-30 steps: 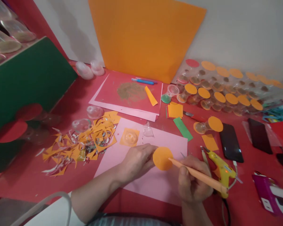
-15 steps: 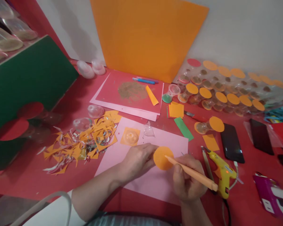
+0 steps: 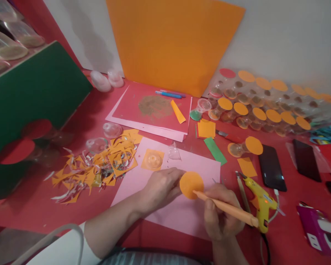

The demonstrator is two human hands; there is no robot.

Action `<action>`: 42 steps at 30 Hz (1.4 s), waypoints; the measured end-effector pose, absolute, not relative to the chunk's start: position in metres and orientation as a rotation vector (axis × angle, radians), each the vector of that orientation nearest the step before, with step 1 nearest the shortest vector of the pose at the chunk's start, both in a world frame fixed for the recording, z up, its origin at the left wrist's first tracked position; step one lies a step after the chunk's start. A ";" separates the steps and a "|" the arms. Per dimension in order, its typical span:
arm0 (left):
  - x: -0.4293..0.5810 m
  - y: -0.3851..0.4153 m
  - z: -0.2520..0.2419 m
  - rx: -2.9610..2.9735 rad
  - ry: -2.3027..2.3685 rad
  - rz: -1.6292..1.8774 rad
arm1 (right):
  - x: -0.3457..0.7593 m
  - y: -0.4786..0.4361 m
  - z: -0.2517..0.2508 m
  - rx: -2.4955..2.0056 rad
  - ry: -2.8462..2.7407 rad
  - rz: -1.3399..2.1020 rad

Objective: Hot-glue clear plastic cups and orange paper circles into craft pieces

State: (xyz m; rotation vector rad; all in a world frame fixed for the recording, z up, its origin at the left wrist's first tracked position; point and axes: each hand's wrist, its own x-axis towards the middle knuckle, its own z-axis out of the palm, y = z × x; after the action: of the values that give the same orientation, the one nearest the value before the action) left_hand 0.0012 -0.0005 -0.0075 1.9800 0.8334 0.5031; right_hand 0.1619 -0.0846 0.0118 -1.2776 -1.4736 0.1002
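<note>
While the L hand (image 3: 164,184) holds the orange disc (image 3: 191,185) by its left edge, the R hand (image 3: 223,213) has an orange pen (image 3: 228,208) pinched tight in its fingers. The L fingers are close together at the disc, but their tips are hid, so can't tell just how they grip. The pen tip is by the disc's face, a bit under the mid; can't tell if it touches. The disc is up over a pink sheet (image 3: 182,221) on the red tabletop (image 3: 77,217). Past the L hand, a clear dome (image 3: 153,159) sits on an orange square (image 3: 144,165), w/ a small clear cup (image 3: 174,151) near it. A big pile of paper bits (image 3: 93,173) is off to the left. A yellow glue gun (image 3: 260,202) lies right of the R hand, nr a black phone (image 3: 273,167).
</note>
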 end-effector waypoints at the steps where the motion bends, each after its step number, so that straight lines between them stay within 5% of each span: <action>1: 0.001 -0.001 -0.008 1.986 0.836 0.496 | 0.162 -0.084 0.012 -1.274 -1.475 0.100; 42: 0.002 -0.001 -0.008 1.963 0.863 0.442 | 0.165 -0.081 0.014 -1.308 -1.427 0.051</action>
State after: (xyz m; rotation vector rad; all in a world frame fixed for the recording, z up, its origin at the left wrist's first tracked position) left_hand 0.0017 -0.0013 -0.0081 1.9631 0.8628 0.4416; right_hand 0.1648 -0.0809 0.0138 -1.3077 -1.4268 0.0513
